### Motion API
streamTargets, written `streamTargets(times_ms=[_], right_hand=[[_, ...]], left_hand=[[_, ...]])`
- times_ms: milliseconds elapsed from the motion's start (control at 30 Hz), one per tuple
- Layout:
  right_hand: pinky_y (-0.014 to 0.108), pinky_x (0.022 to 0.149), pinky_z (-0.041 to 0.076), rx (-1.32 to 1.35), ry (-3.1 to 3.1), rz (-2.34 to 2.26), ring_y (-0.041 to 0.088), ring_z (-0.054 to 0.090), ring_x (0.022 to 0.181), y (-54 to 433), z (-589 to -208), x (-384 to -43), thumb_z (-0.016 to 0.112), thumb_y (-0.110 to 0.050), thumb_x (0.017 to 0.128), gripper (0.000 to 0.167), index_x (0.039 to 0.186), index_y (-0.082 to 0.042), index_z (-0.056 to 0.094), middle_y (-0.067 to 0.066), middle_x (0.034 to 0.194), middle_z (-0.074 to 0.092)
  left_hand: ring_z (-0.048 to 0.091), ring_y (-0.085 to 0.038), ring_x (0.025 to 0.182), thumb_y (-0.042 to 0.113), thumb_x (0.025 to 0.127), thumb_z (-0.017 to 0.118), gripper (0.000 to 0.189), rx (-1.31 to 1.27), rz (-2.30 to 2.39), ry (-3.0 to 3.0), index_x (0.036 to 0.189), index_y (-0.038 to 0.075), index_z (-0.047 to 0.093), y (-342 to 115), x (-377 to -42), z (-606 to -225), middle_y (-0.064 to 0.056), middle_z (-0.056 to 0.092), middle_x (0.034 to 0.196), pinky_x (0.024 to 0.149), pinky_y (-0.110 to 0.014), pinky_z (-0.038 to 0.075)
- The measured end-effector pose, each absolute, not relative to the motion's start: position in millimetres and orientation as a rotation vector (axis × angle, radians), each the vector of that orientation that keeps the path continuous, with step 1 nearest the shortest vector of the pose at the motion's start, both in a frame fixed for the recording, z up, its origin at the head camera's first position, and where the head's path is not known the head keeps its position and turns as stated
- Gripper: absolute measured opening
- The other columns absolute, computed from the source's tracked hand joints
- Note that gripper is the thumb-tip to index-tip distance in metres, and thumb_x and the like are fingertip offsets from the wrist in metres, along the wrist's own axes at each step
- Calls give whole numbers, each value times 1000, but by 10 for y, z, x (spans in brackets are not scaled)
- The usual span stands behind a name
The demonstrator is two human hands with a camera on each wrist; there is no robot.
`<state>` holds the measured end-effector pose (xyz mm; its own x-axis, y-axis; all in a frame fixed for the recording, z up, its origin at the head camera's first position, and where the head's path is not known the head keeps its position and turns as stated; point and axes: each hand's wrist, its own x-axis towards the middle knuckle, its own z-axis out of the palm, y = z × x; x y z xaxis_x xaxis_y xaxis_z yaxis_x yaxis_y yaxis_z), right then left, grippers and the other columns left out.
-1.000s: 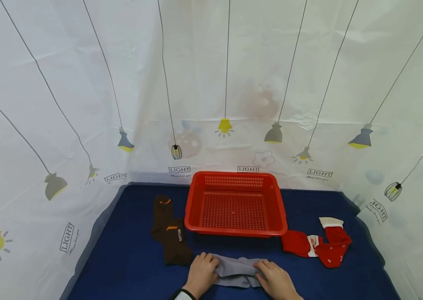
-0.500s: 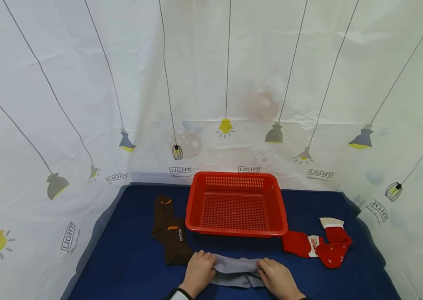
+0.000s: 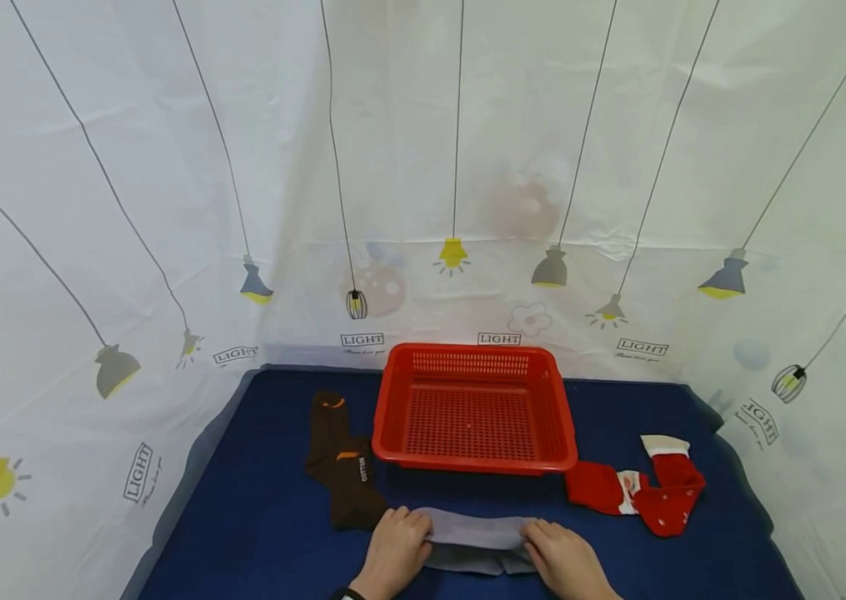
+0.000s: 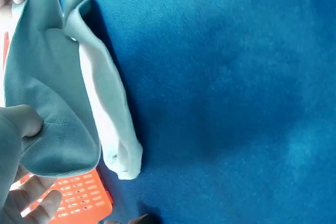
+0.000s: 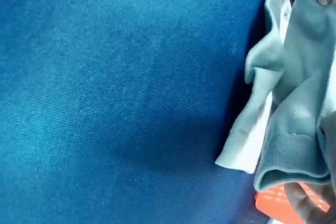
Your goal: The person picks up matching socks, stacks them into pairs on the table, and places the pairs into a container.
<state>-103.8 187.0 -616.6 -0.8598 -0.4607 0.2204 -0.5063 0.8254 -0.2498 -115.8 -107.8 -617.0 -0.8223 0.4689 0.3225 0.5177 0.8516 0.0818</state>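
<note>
Close to the near edge, my left hand (image 3: pixel 396 546) and right hand (image 3: pixel 565 557) hold a grey sock (image 3: pixel 475 532) stretched between them. In the left wrist view the left thumb presses on the sock's rounded end (image 4: pixel 58 135). At the opposite end, the right wrist view has the right hand pinching the open cuff (image 5: pixel 294 166). Beneath the lifted sock lies a second grey sock (image 5: pixel 260 87) on the blue cloth, partly covered by the first in the head view.
A red plastic basket (image 3: pixel 385 408) stands behind the hands. Brown socks (image 3: pixel 351 479) with orange marks lie to its left. Red socks (image 3: pixel 666 500) with white parts lie to its right. A pale curtain (image 3: pixel 423 167) printed with lamps surrounds the blue table (image 3: pixel 257 500).
Both hands have drawn slightly apart, the left one going left and the right one going right. The upper grey sock is now flatter and raised off the lower one.
</note>
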Motion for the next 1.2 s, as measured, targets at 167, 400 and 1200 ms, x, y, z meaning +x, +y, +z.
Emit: streamTargets(times_ms=[167,400,1200], right_hand=[[23,59,45,713,-2924,494,0,52,65,1876,-6083,-984,79,-16,90,9,96,-18,73,-11,79,62],[21,57,43,637,-2984,605,-4,47,62,1856,-5996,-861,79,-15,90,8,94,-18,73,-12,75,62],[22,58,46,639,-2973,630,-2,53,63,1860,-5959,-1045,76,-18,93,5,93,-15,73,-11,76,64]], left_hand=[[46,-5,63,16,74,85,19,-779,-254,-2689,79,23,68,-1102,-1096,-6116,10,65,73,62,-17,29],[41,-5,62,13,78,81,17,-793,-304,-2660,82,22,68,-1146,-1025,-6045,9,62,74,62,-17,28],[47,-5,58,7,83,74,10,-763,-499,-2813,82,18,74,-1148,-1143,-6110,6,67,71,59,-18,36]])
